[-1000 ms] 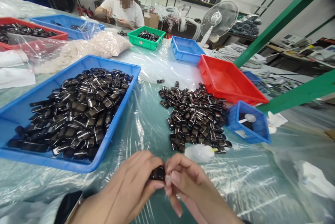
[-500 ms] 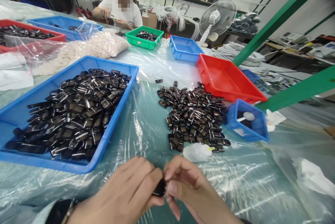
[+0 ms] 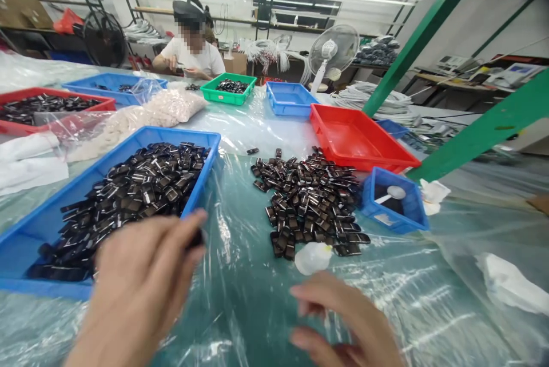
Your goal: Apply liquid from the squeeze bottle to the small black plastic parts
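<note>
My left hand (image 3: 150, 270) is over the near right edge of a large blue tray (image 3: 217, 147), its fingers closed on a small black plastic piece (image 3: 196, 239) that is mostly hidden. Many similar dark glossy pieces (image 3: 146, 190) are heaped in that tray. My right hand (image 3: 343, 321) hovers over the plastic-covered table with thumb and fingers apart and nothing between them. Just beyond it lies a small white squeeze bottle (image 3: 312, 258) with a yellowish tip. A loose pile of dark pieces (image 3: 309, 201) spreads on the table behind the bottle.
To the right of the pile stands a small blue bin (image 3: 397, 219) with a white spoon in it. Behind are a red tray (image 3: 360, 138), a blue tray (image 3: 289, 98) and a green tray (image 3: 229, 92). A green post (image 3: 420, 41) slants at the right. Across the table sits a person (image 3: 195, 52).
My hands have parted. The left went leftward to the blue tray with the black piece; the right let go and opened, moving slightly right. The view has tilted up.
</note>
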### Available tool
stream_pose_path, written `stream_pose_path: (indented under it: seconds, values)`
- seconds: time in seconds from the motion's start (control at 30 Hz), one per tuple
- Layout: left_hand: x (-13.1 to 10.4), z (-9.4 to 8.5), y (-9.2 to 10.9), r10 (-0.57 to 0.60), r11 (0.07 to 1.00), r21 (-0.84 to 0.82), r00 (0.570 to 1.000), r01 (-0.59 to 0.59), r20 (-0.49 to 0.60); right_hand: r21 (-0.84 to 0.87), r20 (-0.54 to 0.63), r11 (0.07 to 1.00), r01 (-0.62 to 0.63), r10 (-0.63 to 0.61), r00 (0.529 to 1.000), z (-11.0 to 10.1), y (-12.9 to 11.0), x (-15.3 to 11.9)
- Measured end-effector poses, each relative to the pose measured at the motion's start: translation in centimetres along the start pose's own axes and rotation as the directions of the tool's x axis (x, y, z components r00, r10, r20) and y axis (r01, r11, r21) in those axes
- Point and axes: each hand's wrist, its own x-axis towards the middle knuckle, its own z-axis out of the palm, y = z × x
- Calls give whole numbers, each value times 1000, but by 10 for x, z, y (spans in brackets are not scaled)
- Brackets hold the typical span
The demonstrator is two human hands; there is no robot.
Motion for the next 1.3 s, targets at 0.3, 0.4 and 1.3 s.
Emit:
stream_pose_path:
  seconds: [0.3,0.4,1.3]
  values:
    - [7,55,41,170,985,-54,961,-162,217,-360,-135,923,-138,95,986,-36,40,-1]
    - [10,90,67,155,984,-133,950,-123,272,-375,26,898,-230,258,966,-29,46,-3]
    - [22,104,68,-50,891,-395,913,223,404,-424,-80,871,-249,238,968,-27,44,-14]
